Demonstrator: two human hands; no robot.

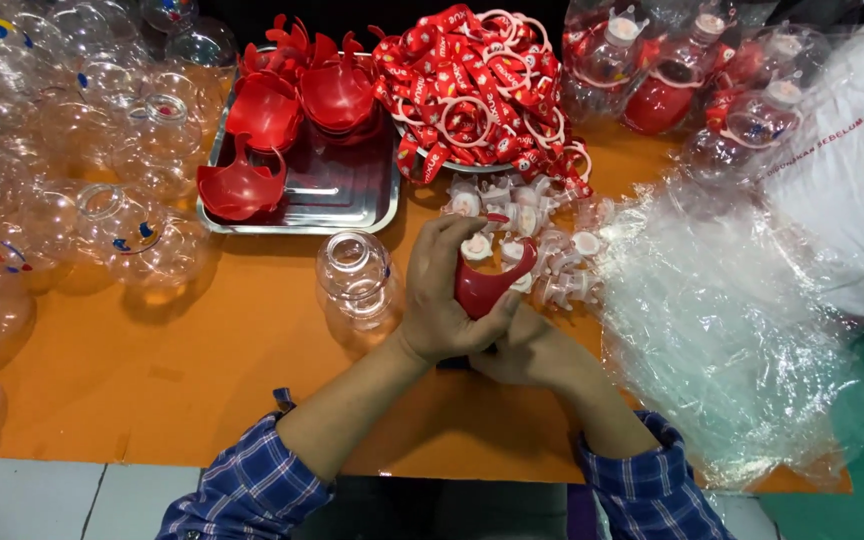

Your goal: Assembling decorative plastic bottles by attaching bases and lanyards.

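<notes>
My left hand point(444, 295) wraps around a red plastic holder piece point(487, 288) with a white cap point(476, 246) at its top, fingers curled over it. My right hand point(532, 352) sits just below and behind, touching the same red piece from underneath. A clear round plastic bottle point(355, 275) stands upright on the orange table point(182, 370), just left of my left hand. A cluster of white caps point(552, 250) lies right behind my hands.
A metal tray point(352, 195) holds several red holder pieces point(262, 115). Red straps with white rings point(477, 85) are piled behind. Many clear bottles point(72, 140) fill the left side. Assembled bottles in bags point(682, 75) and crumpled clear plastic point(722, 320) lie at the right.
</notes>
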